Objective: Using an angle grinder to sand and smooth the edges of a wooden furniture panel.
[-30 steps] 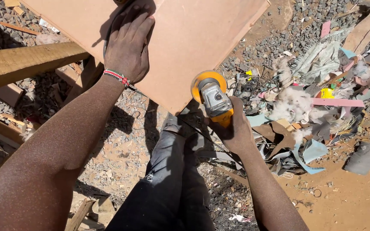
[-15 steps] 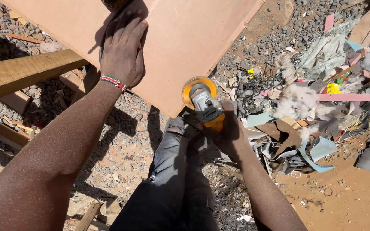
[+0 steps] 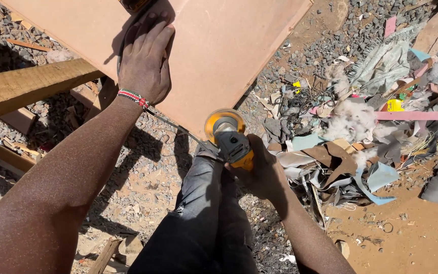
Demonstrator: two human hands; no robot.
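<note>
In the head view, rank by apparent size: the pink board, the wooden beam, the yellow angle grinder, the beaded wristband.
1. pink board
2. wooden beam
3. yellow angle grinder, nearer the camera than the beam, so apparent only
4. beaded wristband

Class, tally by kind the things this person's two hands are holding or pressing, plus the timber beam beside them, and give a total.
Flat boards: 1, pressed by the left hand
Angle grinders: 1, held in the right hand
Timber beams: 1
Total: 3
</note>
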